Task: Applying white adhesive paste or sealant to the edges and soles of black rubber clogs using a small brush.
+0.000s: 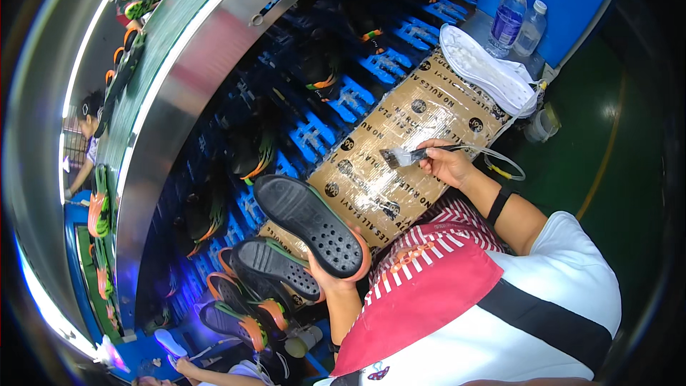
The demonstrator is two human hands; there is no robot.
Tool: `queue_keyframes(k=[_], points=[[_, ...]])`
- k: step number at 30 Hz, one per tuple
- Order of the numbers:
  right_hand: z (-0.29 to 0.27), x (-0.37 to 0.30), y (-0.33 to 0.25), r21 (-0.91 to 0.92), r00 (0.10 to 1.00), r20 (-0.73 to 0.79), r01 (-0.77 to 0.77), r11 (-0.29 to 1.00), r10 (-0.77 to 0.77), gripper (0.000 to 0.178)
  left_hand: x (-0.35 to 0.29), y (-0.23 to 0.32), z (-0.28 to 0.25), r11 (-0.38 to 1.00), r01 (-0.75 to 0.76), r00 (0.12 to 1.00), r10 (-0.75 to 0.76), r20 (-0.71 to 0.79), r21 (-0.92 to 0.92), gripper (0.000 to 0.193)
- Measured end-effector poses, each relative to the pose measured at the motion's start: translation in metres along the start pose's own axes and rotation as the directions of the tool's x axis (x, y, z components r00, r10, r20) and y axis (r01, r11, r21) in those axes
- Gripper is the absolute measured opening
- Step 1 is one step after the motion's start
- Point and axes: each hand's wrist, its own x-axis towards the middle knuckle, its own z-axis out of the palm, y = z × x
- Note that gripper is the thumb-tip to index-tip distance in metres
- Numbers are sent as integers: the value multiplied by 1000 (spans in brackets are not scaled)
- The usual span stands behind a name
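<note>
A shoe sole (307, 223), black inside with round holes at its heel and an orange and green edge, is held by my left hand (333, 283) under the heel end. The fingers are mostly hidden below it. My right hand (444, 164) pinches a flat brush (401, 158) by its dark handle. The bristles point left, over the tape-covered cardboard sheet (368, 164), apart from the sole. A thin clear tube (504, 159) loops beside the brush handle. More black soles with orange edges, one of them (275, 268) close by, sit left of my left hand.
Blue racks (311, 136) holding dark shoe parts run along the cardboard's far side, below a conveyor's metal side (168, 78). White perforated insoles (489, 71) and two bottles (509, 18) stand at the upper right. Another person's hand (186, 368) shows at the lower left.
</note>
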Motion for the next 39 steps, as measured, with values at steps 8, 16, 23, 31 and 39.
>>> queue_keyframes(k=[8, 16, 23, 31, 39], points=[[-5, 2, 0, 21, 998, 37, -47, 999, 46, 25, 5, -13, -5, 991, 108, 994, -106, -37, 79, 56], [-4, 2, -5, 52, 995, 45, -88, 995, 86, 24, 17, -17, -12, 970, 200, 979, -202, -3, 137, 57], [-8, 6, -5, 78, 989, 67, -140, 987, 135, 26, 18, -20, -15, 977, 188, 982, -185, -45, 103, 56], [-9, 7, -4, 72, 982, 97, -169, 983, 162, 26, 16, -17, -20, 964, 232, 971, -220, -96, 129, 62], [-6, 6, -8, 78, 974, 121, -201, 976, 191, 25, 16, -18, -21, 950, 251, 968, -243, -66, 184, 65]])
